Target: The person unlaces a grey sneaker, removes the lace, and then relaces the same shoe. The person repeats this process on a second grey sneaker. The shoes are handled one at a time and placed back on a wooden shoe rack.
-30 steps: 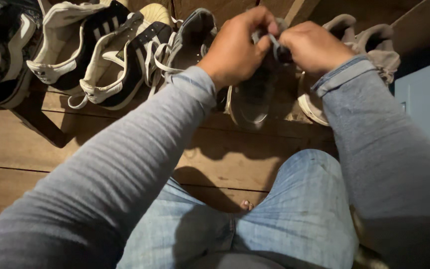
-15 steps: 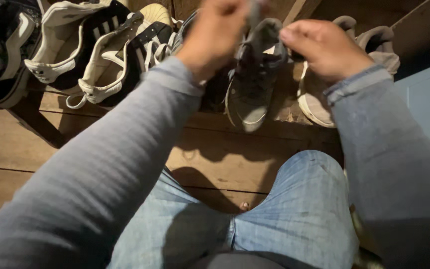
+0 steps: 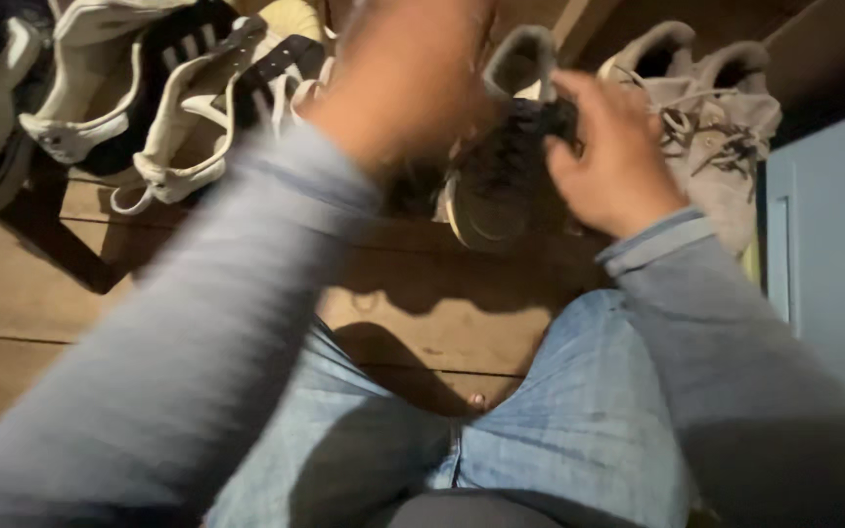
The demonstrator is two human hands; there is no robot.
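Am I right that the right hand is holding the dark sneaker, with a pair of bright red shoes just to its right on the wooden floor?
Not quite: the head view shows the shoes to the right are grey-beige, not red. The rest stands: the right hand holds the dark sneaker above the wooden floor.

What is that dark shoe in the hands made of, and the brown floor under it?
The dark grey sneaker looks like soft matte fabric or suede with a pale rubbery sole; blur leaves the upper uncertain. The right hand grips it; the left hand is blurred. The brown plank floor looks like wood: seams and grain show, with a dull sheen.
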